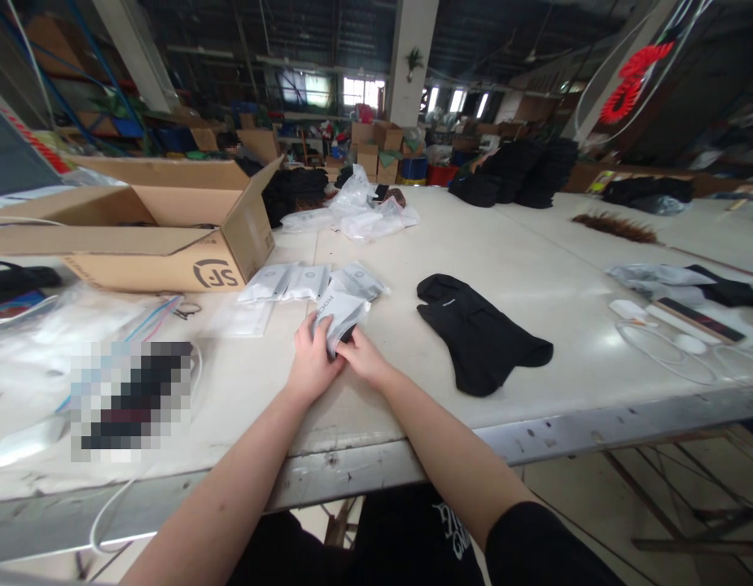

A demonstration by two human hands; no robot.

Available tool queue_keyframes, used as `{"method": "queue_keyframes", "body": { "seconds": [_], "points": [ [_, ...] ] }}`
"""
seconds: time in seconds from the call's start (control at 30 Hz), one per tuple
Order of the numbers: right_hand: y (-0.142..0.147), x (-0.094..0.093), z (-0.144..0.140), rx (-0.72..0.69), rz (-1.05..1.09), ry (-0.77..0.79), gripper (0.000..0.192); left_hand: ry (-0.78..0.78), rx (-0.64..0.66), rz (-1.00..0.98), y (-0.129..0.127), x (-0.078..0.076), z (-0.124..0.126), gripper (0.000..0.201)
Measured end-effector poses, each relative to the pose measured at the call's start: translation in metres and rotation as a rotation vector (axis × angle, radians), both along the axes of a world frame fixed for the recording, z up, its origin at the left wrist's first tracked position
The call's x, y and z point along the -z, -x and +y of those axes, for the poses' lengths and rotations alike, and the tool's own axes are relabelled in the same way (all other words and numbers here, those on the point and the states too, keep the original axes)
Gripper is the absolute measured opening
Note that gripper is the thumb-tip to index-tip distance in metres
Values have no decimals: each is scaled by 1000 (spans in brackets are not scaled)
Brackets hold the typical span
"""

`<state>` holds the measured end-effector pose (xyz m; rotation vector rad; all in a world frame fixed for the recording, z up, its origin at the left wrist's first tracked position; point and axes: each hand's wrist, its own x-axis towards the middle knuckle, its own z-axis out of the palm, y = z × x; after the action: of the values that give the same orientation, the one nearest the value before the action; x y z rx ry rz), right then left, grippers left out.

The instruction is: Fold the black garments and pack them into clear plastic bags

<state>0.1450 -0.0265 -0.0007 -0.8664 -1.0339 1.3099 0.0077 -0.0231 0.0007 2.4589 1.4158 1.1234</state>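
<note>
My left hand (311, 359) and my right hand (362, 356) meet over a grey-white plastic packet (341, 313) with a dark item inside, and both grip its near end on the white table (523, 268). Just behind it lie several similar packets (303, 282) in a loose row. A black fabric hood-like garment (477, 332) lies flat to the right of my hands, untouched.
An open cardboard box (168, 224) stands at the back left. Clear plastic bags (364, 213) and piles of black garments (516, 172) sit farther back. White cables (663, 346) and a dark strip lie at the right. The table's metal edge (535, 443) runs in front.
</note>
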Motion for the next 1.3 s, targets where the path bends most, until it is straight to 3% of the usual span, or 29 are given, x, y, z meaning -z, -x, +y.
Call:
{"method": "queue_keyframes", "body": {
  "seconds": [0.13, 0.23, 0.33, 0.4, 0.47, 0.53, 0.7, 1.1, 1.3],
  "points": [
    [-3, 2, -10, 142, -390, -101, 10, -20, -53, 47, 4, 0, 4, 65],
    [-15, -5, -17, 321, -645, -200, 21, -28, -65, 104, 10, 3, 10, 65],
    [-31, -13, -17, 483, -846, -335, 10, -22, -45, 155, 17, 6, 14, 69],
    [-42, -14, -13, 486, -980, -390, 30, -6, -37, 180, 19, 6, 14, 70],
    [-50, -9, -8, 399, -1071, -384, 54, 9, -41, 189, 19, 5, 12, 69],
    [-55, -1, -2, 297, -1081, -343, 61, 16, -64, 178, 17, 4, 10, 68],
    [-55, 14, 9, 222, -834, -314, 38, 7, -93, 170, 18, 4, 11, 67],
    [-44, -4, -6, 129, -669, -444, 20, -66, -138, 114, 34, -5, 13, 59],
    [-47, -2, -5, 50, -688, -460, 32, 2, -137, 93, 37, -4, 15, 56]
  ]
}}
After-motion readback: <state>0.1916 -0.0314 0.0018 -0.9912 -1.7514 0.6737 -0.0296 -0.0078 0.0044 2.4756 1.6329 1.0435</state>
